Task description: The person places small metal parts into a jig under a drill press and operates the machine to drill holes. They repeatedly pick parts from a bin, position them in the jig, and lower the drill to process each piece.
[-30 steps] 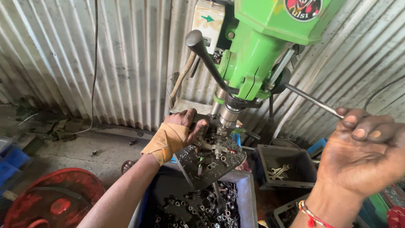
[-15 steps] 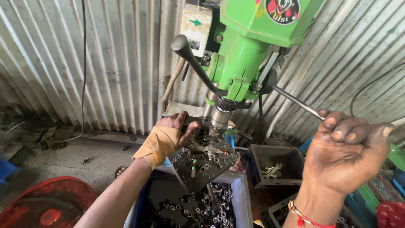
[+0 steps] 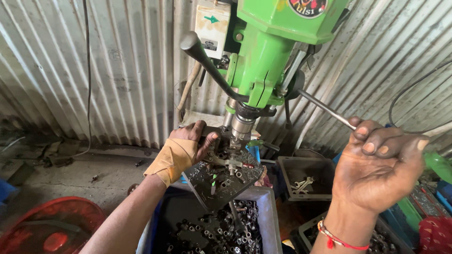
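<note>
The right hand (image 3: 376, 167) is closed round the feed lever (image 3: 325, 109) of the green drill (image 3: 268, 51), now nearer the camera and lower than a second ago, so the spindle (image 3: 242, 123) seems to be fed down. The left hand (image 3: 183, 150), wrapped in tan cloth, grips a small metal part (image 3: 227, 162) on the drill's table (image 3: 221, 181), under the spindle. Beside the drill head sits a cream box (image 3: 212, 26) with a green arrow; a round red-and-yellow badge (image 3: 308, 7) is on the head's front. Below the table a bin (image 3: 212, 233) holds dark metal pieces.
</note>
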